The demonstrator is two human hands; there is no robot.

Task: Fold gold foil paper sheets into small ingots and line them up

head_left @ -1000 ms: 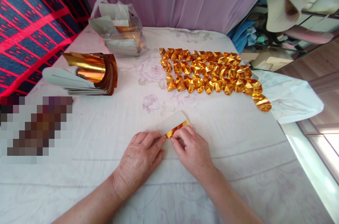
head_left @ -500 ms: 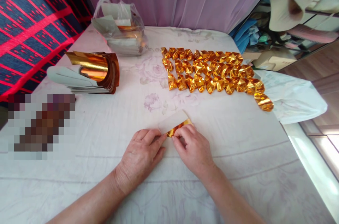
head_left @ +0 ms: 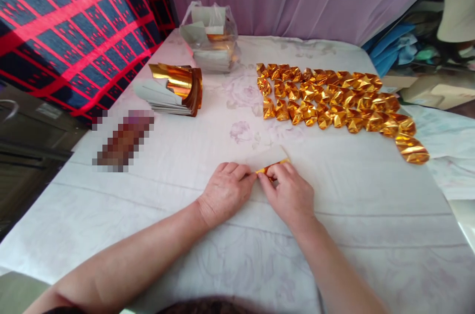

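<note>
A sheet of gold foil paper [head_left: 270,156] lies on the cloth in front of me, its pale back up and a gold strip folded over along the near edge. My left hand [head_left: 227,194] rests at the sheet's left corner, its thumb and index finger closed on the near edge. Beside it, my right hand [head_left: 291,196] pinches the gold fold between thumb and curled fingers. The two thumbs nearly meet, and the fingers hide part of the fold.
Rows of folded gold foil pieces [head_left: 326,96] stand at the back right. A curled stack of foil paper [head_left: 174,91] lies at the left, before a clear plastic bag [head_left: 211,41] of more sheets. A blurred-out item [head_left: 122,143] lies nearer. A floral tablecloth [head_left: 371,180] covers the table.
My view has turned left, so everything sits further right in it. The sheet's gold strip looks narrower, with its near edge folded further over. Both hands keep hold of the paper.
</note>
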